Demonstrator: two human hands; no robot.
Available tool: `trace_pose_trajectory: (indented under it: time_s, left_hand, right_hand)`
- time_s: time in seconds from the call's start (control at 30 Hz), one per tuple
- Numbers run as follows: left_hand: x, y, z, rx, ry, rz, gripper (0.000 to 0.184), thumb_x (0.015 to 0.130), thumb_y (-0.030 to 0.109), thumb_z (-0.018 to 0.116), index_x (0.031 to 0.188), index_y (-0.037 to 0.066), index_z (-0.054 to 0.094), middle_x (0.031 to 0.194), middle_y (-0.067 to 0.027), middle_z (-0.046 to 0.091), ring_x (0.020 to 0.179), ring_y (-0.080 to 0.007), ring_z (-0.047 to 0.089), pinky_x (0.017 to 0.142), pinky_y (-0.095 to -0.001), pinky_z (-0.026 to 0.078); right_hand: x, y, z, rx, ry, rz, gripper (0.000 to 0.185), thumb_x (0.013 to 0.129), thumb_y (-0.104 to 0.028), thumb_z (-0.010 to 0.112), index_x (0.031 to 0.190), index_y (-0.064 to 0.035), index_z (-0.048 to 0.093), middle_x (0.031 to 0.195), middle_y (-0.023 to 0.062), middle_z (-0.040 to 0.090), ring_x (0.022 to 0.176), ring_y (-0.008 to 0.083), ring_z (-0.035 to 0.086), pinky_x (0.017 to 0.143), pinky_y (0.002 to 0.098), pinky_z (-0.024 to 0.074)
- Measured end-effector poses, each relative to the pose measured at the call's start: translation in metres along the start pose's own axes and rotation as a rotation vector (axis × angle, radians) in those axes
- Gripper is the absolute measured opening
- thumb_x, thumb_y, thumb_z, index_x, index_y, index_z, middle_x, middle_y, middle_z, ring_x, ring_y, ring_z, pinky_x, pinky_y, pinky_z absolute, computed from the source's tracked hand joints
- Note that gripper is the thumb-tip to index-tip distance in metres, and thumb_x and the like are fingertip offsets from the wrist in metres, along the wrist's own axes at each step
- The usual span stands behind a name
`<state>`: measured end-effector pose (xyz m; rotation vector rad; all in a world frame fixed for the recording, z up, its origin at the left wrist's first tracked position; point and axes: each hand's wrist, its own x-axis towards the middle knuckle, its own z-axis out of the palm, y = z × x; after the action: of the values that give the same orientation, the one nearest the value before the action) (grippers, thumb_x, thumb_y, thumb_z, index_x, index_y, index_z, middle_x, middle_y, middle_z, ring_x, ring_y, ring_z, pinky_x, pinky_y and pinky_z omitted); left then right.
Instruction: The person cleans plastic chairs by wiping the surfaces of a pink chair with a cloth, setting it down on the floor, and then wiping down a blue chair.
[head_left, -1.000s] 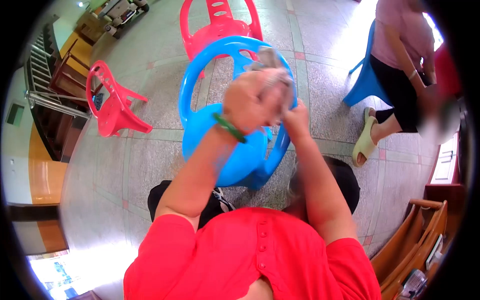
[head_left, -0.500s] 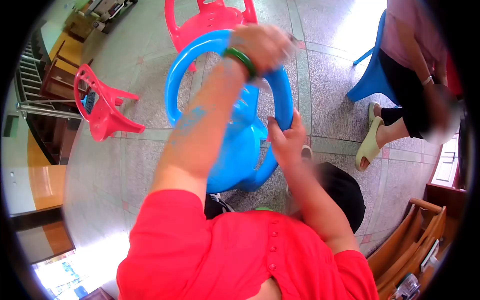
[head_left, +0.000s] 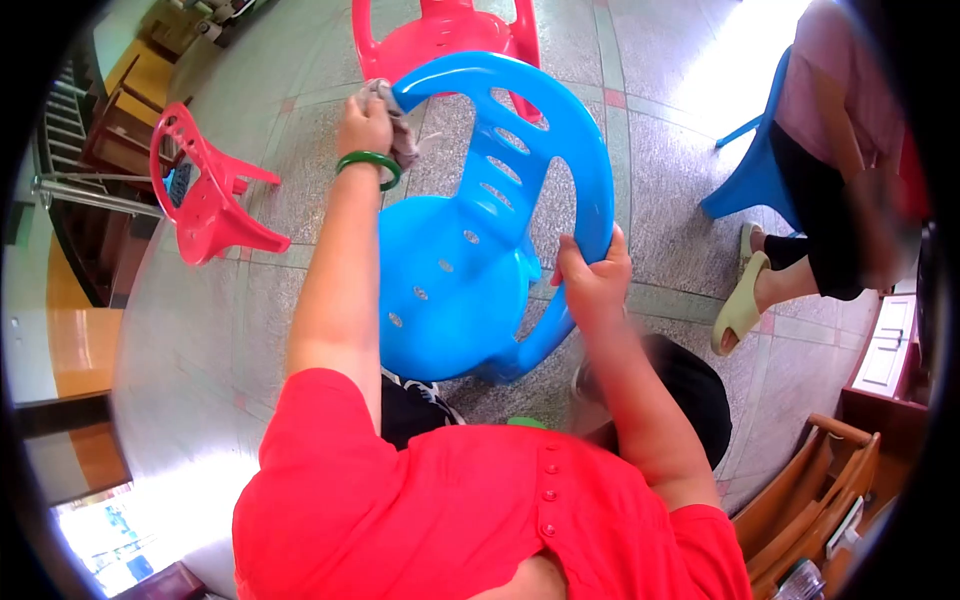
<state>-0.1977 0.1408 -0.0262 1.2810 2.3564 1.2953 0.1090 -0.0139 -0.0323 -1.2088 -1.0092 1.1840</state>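
Note:
A blue plastic chair (head_left: pixel 420 290) with a slotted backrest stands in front of me, its curved top rail and armrests forming one loop. My left hand (head_left: pixel 366 130), with a green bangle (head_left: pixel 368 160) at the wrist, is closed around a greyish cloth (head_left: pixel 402 135). That cloth presses against the left part of the chair's rail. On the other side, my right hand (head_left: pixel 600 282) grips the right armrest, thumb on the inner side and fingers around the outside.
Behind the blue chair is a red plastic chair (head_left: pixel 445 40), and a smaller red chair (head_left: pixel 205 215) stands at left. A seated person (head_left: pixel 830 150) in green slippers is at right on another blue chair (head_left: pixel 755 175). Wooden furniture (head_left: pixel 815 500) fills the lower right.
My left hand has swept the cloth along the rail from the top right to the left side. My right hand keeps its grip on the armrest.

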Motion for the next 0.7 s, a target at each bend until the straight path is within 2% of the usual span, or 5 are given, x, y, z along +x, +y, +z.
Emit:
trace_pose_trajectory:
  time_s: [0.13, 0.27, 0.47, 0.63, 0.7]
  left_hand:
    - [-0.026, 0.027, 0.011, -0.144, 0.095, 0.801, 0.031, 0.087, 0.015, 0.056, 0.116, 0.006, 0.060, 0.104, -0.0204, 0.065, 0.097, -0.0386, 0.062, 0.088, -0.0457, 0.047]
    - [-0.093, 0.095, 0.042, -0.349, 0.033, 0.880, 0.029, 0.086, 0.008, 0.055, 0.113, 0.001, 0.060, 0.109, -0.0201, 0.063, 0.100, -0.0374, 0.059, 0.091, -0.0448, 0.046]
    - [-0.162, 0.098, 0.025, -0.339, -0.052, 0.829, 0.036, 0.085, 0.008, 0.062, 0.120, 0.003, 0.057, 0.110, -0.0178, 0.062, 0.099, -0.0324, 0.060, 0.090, -0.0390, 0.046]
    - [-0.180, 0.041, 0.041, -0.573, -0.768, 0.153, 0.039, 0.084, 0.012, 0.061, 0.120, 0.000, 0.056, 0.110, -0.0149, 0.062, 0.102, -0.0216, 0.060, 0.086, -0.0343, 0.049]
    - [-0.182, 0.028, 0.027, -0.618, -0.778, 0.174, 0.038, 0.085, 0.015, 0.060, 0.119, -0.002, 0.058, 0.108, -0.0145, 0.064, 0.098, -0.0203, 0.061, 0.086, -0.0325, 0.050]
  right_hand:
    - [-0.003, -0.001, 0.007, -0.013, 0.022, 0.019, 0.020, 0.084, -0.005, 0.064, 0.098, -0.0013, 0.052, 0.069, 0.0058, 0.059, 0.052, 0.0120, 0.058, 0.044, 0.0278, 0.0479]
    - [-0.004, -0.006, 0.025, -0.035, 0.023, 0.027, 0.018, 0.084, -0.005, 0.064, 0.094, 0.0004, 0.049, 0.066, 0.0064, 0.058, 0.050, 0.0138, 0.059, 0.043, 0.0274, 0.0464]
    - [-0.003, 0.010, 0.037, -0.007, 0.082, -0.093, 0.013, 0.082, -0.004, 0.062, 0.088, 0.0007, 0.051, 0.065, 0.0075, 0.059, 0.049, 0.0140, 0.058, 0.043, 0.0292, 0.0457]
    - [0.012, 0.032, 0.041, 0.016, 0.096, -0.147, 0.011, 0.081, -0.005, 0.063, 0.088, -0.0002, 0.055, 0.066, 0.0067, 0.061, 0.054, 0.0136, 0.059, 0.048, 0.0306, 0.0467]
    - [0.012, 0.032, 0.035, 0.030, 0.024, -0.064, 0.013, 0.079, -0.008, 0.066, 0.088, -0.0019, 0.059, 0.071, 0.0072, 0.063, 0.063, 0.0144, 0.060, 0.054, 0.0327, 0.0477]
